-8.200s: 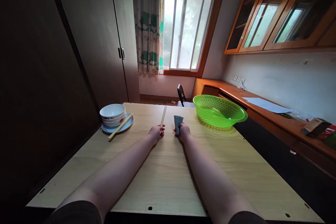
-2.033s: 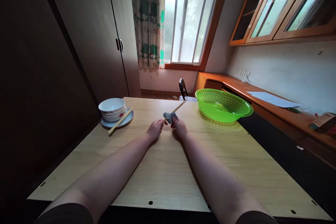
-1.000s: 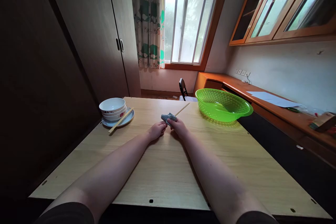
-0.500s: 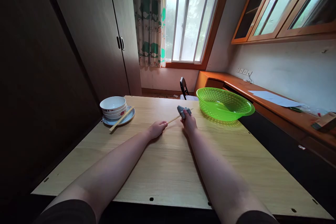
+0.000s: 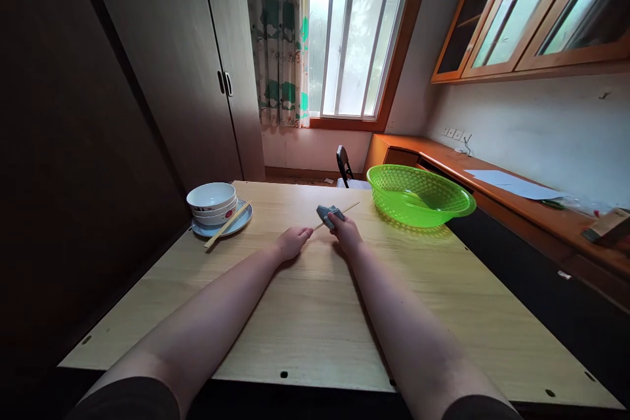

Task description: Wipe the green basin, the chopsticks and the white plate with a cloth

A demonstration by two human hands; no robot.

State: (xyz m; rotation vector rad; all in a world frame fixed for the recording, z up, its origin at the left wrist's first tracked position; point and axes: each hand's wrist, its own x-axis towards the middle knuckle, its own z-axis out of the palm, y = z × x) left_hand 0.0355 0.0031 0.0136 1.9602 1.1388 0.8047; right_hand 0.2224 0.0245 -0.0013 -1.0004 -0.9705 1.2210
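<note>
bright window [image 5: 361, 39], dim room, stretched edges

Two bare hands, one left hand [image 5: 294, 244] and one right hand [image 5: 348, 236], and at a single pale wood-grain table [image 5: 295, 315]: one crumpled blue-grey cloth [image 5: 326, 214] and at least one thin, pale wooden chopstick [image 5: 352, 206], the exact number being unclear. Three round white bowls [image 5: 210, 205] and one round blue-and-white plate [image 5: 243, 223] accompany yellowish wooden chopsticks [image 5: 228, 225], apparently two, and one translucent green plastic basket [image 5: 413, 215]. Beyond are one black-backed chair [image 5: 343, 161], one white-framed window [image 5: 364, 33], one green-patterned fabric curtain [image 5: 280, 46] and two elongated wardrobe handles [image 5: 228, 84].
</note>
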